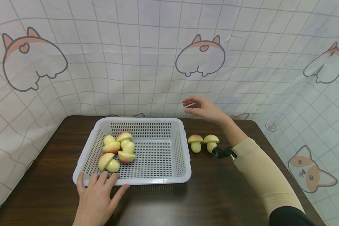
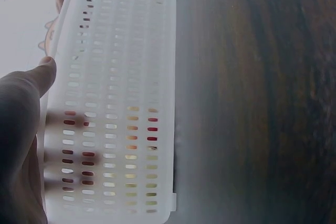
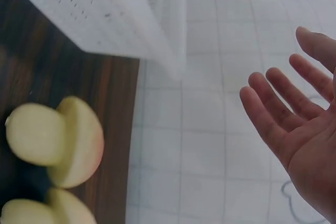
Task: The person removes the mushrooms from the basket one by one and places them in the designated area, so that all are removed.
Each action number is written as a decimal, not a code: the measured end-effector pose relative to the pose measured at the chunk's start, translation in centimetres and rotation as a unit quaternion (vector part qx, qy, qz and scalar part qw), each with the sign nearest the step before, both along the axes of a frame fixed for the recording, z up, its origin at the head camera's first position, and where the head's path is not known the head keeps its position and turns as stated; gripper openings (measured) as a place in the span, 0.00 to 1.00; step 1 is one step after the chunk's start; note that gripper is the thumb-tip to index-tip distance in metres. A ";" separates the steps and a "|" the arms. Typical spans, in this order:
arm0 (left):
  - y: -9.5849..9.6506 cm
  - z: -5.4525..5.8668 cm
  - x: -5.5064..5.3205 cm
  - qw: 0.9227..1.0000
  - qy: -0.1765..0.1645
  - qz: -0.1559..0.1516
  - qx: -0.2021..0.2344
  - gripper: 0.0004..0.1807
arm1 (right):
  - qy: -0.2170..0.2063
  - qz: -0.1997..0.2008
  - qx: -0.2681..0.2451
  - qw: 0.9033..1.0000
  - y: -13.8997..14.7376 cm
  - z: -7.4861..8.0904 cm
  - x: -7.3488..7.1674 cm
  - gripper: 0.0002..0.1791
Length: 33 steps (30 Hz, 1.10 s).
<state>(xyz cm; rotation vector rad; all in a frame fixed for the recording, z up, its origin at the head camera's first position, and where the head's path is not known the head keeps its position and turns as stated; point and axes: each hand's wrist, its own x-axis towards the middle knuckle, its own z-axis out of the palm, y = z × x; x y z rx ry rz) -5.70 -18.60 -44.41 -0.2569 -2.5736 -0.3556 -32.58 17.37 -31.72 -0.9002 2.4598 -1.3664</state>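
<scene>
A white plastic basket [image 1: 183,179] with slotted walls rests on the dark table. My left hand [image 1: 98,196] grips its near rim toward the left, fingers over the inside and thumb outside. In the left wrist view, the thumb [image 2: 48,69] lies at the rim, and finger shadows show through the slotted wall. Several yellow mushroom-shaped pieces [image 1: 127,157] with reddish caps lie in the basket's left half. Two more, a left one [image 1: 196,143] and a right one [image 1: 211,142], stand beside its right wall. Raised beyond them, my right hand [image 1: 203,108] holds nothing, its fingers apart in the right wrist view.
A grid-patterned cloth [image 1: 147,78] with corgi drawings hangs behind and at the sides of the table [image 1: 223,194]. A black wrist device [image 1: 224,152] sticks out from the right sleeve, close to the right mushroom-shaped piece.
</scene>
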 end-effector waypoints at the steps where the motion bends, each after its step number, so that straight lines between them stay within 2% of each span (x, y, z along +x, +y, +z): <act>1: 0.0 0.0 0.0 1.000 0.000 0.000 -0.001 0.26 | 0.003 0.007 0.001 1.000 -0.4 0.2 0.0 0.24; 7: 0.0 0.0 -0.1 1.000 0.000 0.001 -0.001 0.26 | 0.027 0.044 0.019 0.998 -2.5 1.0 0.2 0.23; 14: 0.1 0.0 -0.1 1.000 0.000 0.001 0.001 0.26 | 0.033 0.081 0.021 0.996 -5.0 1.5 0.1 0.22; 23: 0.2 -0.3 -0.1 1.000 -0.001 0.000 0.005 0.26 | 0.047 0.107 0.073 0.990 -8.2 1.7 0.6 0.24; 33: 0.3 -0.2 -0.2 1.000 -0.002 -0.002 0.007 0.26 | 0.037 0.142 0.094 0.985 -12.0 0.5 1.2 0.29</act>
